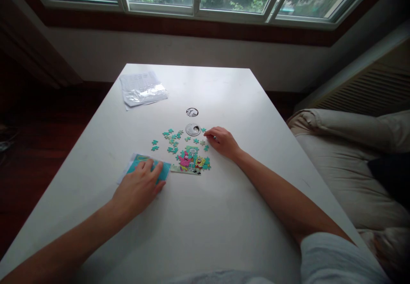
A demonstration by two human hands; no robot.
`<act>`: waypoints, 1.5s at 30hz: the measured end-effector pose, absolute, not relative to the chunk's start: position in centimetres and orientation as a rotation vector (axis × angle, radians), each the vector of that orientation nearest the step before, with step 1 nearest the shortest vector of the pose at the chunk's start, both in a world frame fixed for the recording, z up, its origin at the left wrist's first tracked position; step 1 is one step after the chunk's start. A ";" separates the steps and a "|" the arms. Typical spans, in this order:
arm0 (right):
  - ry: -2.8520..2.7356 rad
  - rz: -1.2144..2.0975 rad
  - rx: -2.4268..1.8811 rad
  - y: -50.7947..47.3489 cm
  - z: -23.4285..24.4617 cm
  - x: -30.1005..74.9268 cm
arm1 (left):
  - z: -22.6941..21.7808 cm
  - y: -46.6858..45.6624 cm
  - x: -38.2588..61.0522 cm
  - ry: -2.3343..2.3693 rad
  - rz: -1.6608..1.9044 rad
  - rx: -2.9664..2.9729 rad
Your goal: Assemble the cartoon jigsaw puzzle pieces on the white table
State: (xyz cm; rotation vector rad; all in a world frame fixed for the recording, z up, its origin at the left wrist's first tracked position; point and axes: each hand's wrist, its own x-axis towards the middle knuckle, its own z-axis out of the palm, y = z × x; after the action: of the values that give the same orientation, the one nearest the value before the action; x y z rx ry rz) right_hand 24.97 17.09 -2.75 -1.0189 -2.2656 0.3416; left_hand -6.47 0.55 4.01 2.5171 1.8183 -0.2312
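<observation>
A small cartoon jigsaw (192, 161), partly put together, lies in the middle of the white table (205, 228). Several loose teal pieces (171, 141) are scattered just beyond it. My left hand (139, 188) lies flat, fingers stretched out, on a teal picture card (145, 168) left of the jigsaw. My right hand (222, 141) rests to the right of the jigsaw, its fingertips curled down onto a loose piece near the round tin lid (192, 129); what they pinch, if anything, is hidden.
A second small round tin part (191, 112) sits beyond the lid. A clear plastic bag on paper (142, 89) lies at the far left of the table. A cushioned seat (352, 156) stands to the right, windows along the far wall.
</observation>
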 end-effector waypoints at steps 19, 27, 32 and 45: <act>-2.288 0.374 -1.008 16.8 -2.7 24.2 | 1.2 3.9 -5.7 1.476 0.236 2.752; -2.293 0.375 -1.001 16.8 -2.7 24.2 | 1.2 3.3 -5.9 1.520 0.252 2.727; -2.294 0.379 -0.997 16.8 -2.7 24.3 | 1.1 3.7 -6.8 1.706 0.271 2.633; -2.274 0.368 -0.998 16.7 -2.4 24.2 | 0.4 4.2 -6.9 1.416 0.292 2.729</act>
State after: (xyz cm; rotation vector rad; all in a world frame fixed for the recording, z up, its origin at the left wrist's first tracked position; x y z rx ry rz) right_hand 24.18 16.71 -2.44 -0.9983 -2.2740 0.3680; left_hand -6.92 4.16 0.37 2.7288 1.4156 0.2916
